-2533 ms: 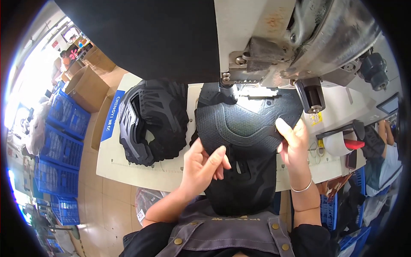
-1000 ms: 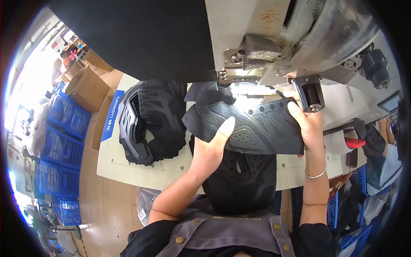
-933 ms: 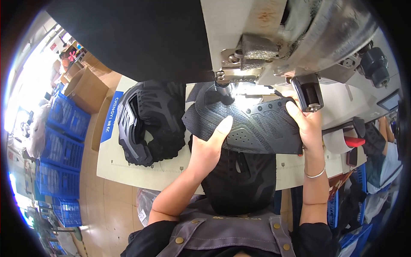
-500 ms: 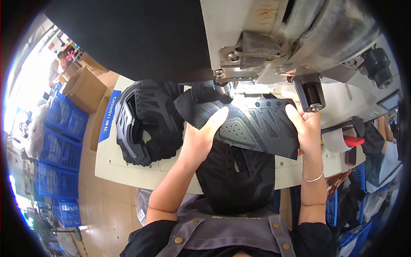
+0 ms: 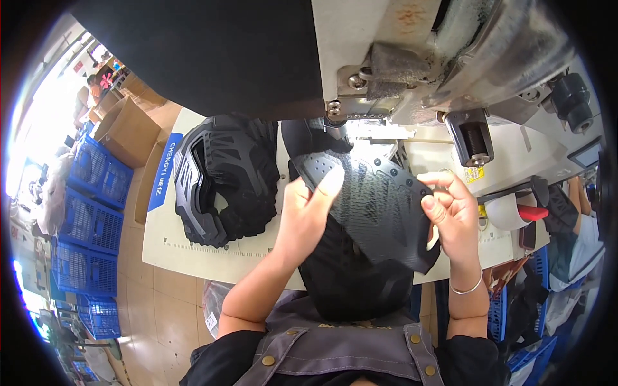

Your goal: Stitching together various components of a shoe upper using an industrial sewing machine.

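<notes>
A black shoe upper (image 5: 380, 212) with a textured surface and eyelet holes is tilted between my hands below the sewing machine head (image 5: 380, 71). My left hand (image 5: 308, 209) grips its left part, thumb on top beside a grey perforated patch and fingers hidden underneath. At the edge with the eyelets, my right hand (image 5: 450, 209) pinches the upper between thumb and fingers. The upper's far left end reaches the lit area under the machine's needle. Beneath it, more black uppers (image 5: 354, 296) lie over the table's front edge against my apron.
A stack of black and grey shoe uppers (image 5: 222, 186) rests on the table (image 5: 161, 251) to the left. A black spool-like part (image 5: 473, 145) hangs from the machine at right. Blue crates (image 5: 90, 219) and a cardboard box (image 5: 129, 132) stand on the left; a red object (image 5: 531, 211) lies at right.
The upper has turned clockwise, its right end swinging down toward me. My right hand has shifted its hold along the eyelet edge, fingers now more curled. My left hand moved slightly right.
</notes>
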Action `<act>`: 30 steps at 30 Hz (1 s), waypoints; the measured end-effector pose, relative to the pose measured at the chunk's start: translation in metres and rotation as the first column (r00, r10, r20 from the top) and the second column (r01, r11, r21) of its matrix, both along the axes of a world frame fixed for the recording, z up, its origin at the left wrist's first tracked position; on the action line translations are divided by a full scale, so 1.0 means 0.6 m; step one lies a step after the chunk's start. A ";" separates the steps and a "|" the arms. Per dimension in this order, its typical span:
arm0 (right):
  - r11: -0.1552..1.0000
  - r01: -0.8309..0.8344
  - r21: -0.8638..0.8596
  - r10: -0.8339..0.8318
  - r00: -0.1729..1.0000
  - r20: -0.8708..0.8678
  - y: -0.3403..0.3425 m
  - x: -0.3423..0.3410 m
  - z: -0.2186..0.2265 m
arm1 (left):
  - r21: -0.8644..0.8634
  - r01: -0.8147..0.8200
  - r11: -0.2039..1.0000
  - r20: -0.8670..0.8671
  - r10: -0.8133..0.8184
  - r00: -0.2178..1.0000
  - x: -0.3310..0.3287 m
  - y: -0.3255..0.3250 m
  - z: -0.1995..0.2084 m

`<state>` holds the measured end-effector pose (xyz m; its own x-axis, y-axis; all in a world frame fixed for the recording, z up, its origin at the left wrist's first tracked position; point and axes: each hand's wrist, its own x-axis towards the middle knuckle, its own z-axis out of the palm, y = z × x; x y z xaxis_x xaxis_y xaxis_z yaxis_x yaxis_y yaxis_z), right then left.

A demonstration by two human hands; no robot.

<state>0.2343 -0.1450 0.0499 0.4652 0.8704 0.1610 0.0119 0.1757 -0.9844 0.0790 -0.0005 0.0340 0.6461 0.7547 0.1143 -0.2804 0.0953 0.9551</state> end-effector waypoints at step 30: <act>0.980 0.182 0.080 -0.172 0.978 -0.119 -0.032 -0.011 -0.016 | -0.058 0.048 0.997 -0.116 -0.055 0.992 -0.075 -0.017 0.018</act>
